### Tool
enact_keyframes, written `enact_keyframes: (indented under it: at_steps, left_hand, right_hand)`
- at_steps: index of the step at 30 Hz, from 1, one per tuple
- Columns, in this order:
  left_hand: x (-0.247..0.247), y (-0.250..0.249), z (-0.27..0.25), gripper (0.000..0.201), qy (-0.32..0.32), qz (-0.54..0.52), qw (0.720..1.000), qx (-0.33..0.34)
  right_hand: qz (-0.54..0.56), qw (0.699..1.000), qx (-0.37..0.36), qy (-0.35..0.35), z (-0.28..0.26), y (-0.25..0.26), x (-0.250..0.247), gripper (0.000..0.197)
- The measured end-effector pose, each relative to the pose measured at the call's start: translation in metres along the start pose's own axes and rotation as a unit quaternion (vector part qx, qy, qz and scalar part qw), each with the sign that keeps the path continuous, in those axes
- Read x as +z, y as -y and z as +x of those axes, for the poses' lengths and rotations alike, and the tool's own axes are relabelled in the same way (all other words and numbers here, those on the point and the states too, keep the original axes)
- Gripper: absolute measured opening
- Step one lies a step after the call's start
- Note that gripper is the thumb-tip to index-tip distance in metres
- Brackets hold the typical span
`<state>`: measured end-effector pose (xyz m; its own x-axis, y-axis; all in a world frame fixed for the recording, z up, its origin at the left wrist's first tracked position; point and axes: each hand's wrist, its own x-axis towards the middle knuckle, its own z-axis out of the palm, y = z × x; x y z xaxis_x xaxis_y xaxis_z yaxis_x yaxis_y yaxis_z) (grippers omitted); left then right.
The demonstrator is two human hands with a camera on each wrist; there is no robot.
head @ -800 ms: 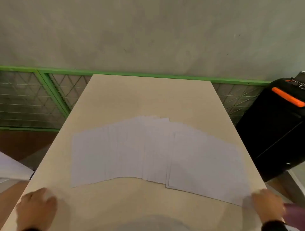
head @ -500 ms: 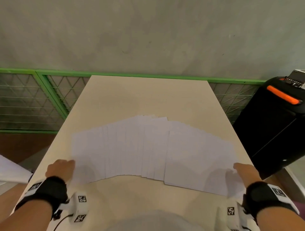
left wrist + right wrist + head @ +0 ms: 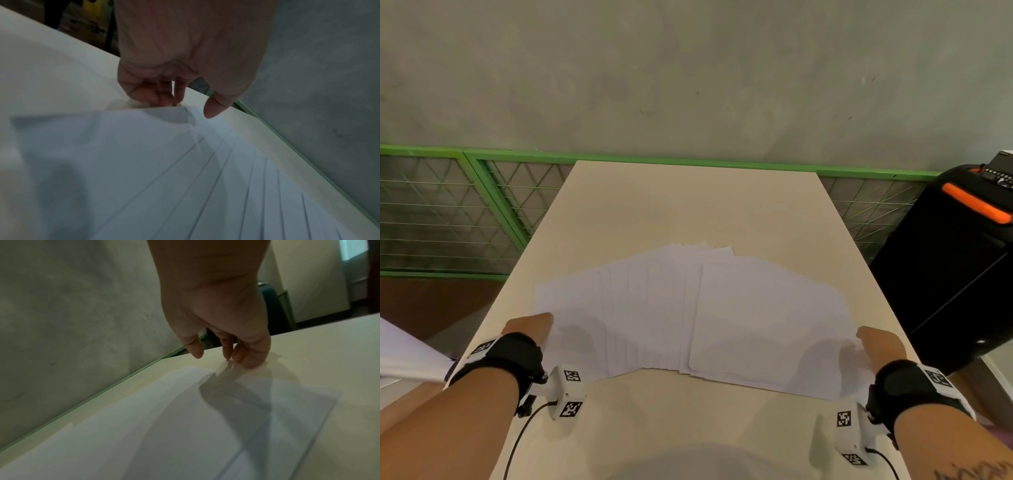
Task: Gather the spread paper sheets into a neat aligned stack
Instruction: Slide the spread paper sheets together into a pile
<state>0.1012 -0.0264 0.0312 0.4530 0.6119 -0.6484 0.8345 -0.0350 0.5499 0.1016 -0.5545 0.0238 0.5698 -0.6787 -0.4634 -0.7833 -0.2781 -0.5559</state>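
Several white paper sheets [image 3: 654, 308] lie fanned out and overlapping across the beige table [image 3: 688, 205]. My left hand [image 3: 530, 327] is at the fan's left edge. In the left wrist view its fingertips [image 3: 164, 101] touch the edge of the leftmost sheet [image 3: 144, 162], with the thumb apart above the paper. My right hand [image 3: 876, 346] is at the fan's right edge. In the right wrist view its fingertips [image 3: 244, 362] point down against the outer edge of the rightmost sheet [image 3: 267, 402], thumb spread away. Neither hand grips a sheet.
A black case with an orange handle [image 3: 955, 267] stands close to the table's right side. A green-framed wire mesh fence [image 3: 448, 212] runs behind the table under a grey wall. Something white [image 3: 404, 353] lies off the table at the left.
Both hands have moved forward from the table's near corners to the outer edges of the paper fan, and the fan looks slightly narrower.
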Motion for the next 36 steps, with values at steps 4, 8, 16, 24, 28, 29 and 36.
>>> enact_keyframes:
  at_steps: [4,8,16,24,28,29,36]
  left_hand:
    - [-0.004,0.012,0.046,0.078,0.038,-0.044,0.998,-0.013]
    - [-0.001,-0.004,-0.002,0.058,0.051,-0.014,0.999,-0.01]
    - [0.003,-0.012,-0.001,0.056,0.049,-0.036,0.998,0.023]
    - [0.009,-0.007,-0.003,0.051,0.016,0.012,0.998,0.063]
    - [0.016,-0.003,-0.006,0.056,-0.002,-0.014,0.997,0.076]
    - [0.017,-0.002,-0.008,0.06,-0.003,-0.014,0.997,0.079]
    - [0.017,0.015,-0.013,0.058,-0.032,0.032,0.994,0.102]
  right_hand:
    - [0.014,1.0,-0.004,0.025,-0.012,0.01,0.006,0.024]
    - [0.015,0.999,-0.027,0.027,-0.014,0.016,0.013,0.021]
    - [-0.001,0.998,-0.051,0.025,-0.018,0.019,0.017,0.022]
    - [-0.026,0.994,-0.08,0.071,-0.019,0.032,0.028,0.023]
    - [-0.012,0.99,-0.08,0.118,-0.024,0.038,0.037,0.023]
    - [-0.011,0.99,-0.079,0.115,-0.023,0.038,0.04,0.028]
    - [-0.067,0.985,-0.106,0.122,-0.03,0.043,0.057,0.033]
